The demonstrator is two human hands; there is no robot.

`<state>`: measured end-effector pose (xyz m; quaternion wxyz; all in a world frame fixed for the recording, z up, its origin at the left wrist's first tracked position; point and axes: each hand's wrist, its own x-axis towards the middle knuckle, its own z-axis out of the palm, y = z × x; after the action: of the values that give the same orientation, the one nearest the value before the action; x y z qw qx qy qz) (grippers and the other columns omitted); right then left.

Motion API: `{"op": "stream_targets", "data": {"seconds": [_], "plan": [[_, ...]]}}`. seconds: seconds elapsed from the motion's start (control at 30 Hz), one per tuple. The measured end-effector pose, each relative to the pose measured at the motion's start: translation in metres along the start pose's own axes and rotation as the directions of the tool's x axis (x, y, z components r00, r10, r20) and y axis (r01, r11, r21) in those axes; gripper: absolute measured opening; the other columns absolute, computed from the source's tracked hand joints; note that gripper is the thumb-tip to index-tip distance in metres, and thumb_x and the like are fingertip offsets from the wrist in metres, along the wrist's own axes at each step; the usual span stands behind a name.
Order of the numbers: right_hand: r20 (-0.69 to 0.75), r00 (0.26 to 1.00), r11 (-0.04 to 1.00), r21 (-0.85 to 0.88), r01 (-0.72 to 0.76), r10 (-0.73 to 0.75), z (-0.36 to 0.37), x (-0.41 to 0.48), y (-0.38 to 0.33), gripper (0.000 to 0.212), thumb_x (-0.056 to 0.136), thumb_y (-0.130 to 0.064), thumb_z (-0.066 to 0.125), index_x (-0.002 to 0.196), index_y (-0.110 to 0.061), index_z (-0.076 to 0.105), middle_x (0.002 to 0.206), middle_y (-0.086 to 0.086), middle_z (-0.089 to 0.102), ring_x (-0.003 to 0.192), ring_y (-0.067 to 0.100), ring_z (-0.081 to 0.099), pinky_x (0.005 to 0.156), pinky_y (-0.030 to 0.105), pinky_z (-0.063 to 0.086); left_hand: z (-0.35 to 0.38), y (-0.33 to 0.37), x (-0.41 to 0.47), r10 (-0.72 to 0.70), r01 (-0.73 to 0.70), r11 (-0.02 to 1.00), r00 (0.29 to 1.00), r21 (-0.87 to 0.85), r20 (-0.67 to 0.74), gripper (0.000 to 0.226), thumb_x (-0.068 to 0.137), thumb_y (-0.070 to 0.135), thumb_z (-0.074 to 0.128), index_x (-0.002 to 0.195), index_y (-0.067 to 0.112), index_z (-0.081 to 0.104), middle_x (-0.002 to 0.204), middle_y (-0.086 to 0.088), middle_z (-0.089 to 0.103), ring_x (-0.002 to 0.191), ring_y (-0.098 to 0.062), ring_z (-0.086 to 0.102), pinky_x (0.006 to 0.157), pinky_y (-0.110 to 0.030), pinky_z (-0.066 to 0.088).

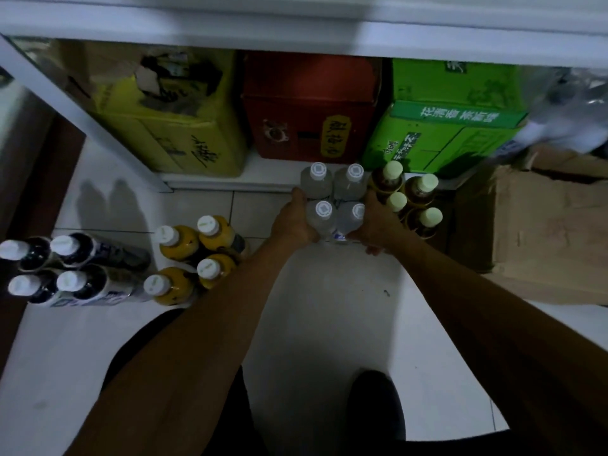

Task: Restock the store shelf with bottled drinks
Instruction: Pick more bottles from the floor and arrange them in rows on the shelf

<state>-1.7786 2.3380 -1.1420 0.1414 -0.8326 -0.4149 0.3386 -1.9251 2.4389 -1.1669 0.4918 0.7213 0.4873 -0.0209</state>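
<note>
Clear bottles [350,185], four bunched, gripped between left hand [293,218] and right hand [378,222] by the shelf [230,184], with yellow bottles [194,255] and dark bottles [62,268] unshelved, so it looks like early going.

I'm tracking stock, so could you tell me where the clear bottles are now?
Head view, centre: the clear bottles are just before the red box, held between the left hand and right hand, green-capped bottles to their right.

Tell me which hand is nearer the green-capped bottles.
Right. The right hand sits right beside the green-capped bottles, gripping the clear bottles next to them; the left hand grips the clear bottles' far side.
</note>
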Motion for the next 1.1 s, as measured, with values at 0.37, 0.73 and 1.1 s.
{"op": "stream_targets", "data": {"seconds": [0.37,0.73,1.1], "plan": [[0.021,0.999,0.988,-0.147,-0.047,0.051,0.003,-0.012,-0.004,0.095,0.075,-0.012,0.08,0.148,-0.007,0.019,0.135,0.024,0.05,0.11,0.042,0.06,0.086,0.048,0.052,0.013,-0.008,-0.013,0.166,-0.16,0.931,0.986,0.327,0.011,0.095,0.073,0.006,0.076,0.15,0.023,0.022,0.127,-0.018,0.045,0.11,-0.039,0.054,0.085,-0.042,0.051],[0.058,0.987,0.985,-0.098,-0.143,0.149,0.003,-0.008,-0.018,0.067,0.072,-0.008,0.082,0.13,-0.011,0.048,0.113,0.02,0.062,0.083,0.038,0.067,0.05,0.043,0.058,-0.056,0.037,-0.054,0.025,-0.061,0.937,0.994,-0.343,-0.106,0.069,0.051,0.006,0.085,0.107,0.007,0.044,0.095,-0.001,0.055,0.09,-0.019,0.056,0.061,-0.023,0.047],[0.045,0.997,0.977,-0.204,-0.055,0.066,0.025,0.024,-0.003,0.087,0.054,-0.079,0.066,0.126,-0.032,0.054,0.119,0.004,0.066,0.1,0.03,0.066,0.08,0.045,0.057,-0.108,0.058,-0.119,0.036,-0.104,0.389,0.995,-0.916,-0.098,0.049,0.068,0.037,0.083,0.106,0.009,0.07,0.099,-0.011,0.074,0.09,-0.025,0.071,0.077,-0.037,0.057]]}}
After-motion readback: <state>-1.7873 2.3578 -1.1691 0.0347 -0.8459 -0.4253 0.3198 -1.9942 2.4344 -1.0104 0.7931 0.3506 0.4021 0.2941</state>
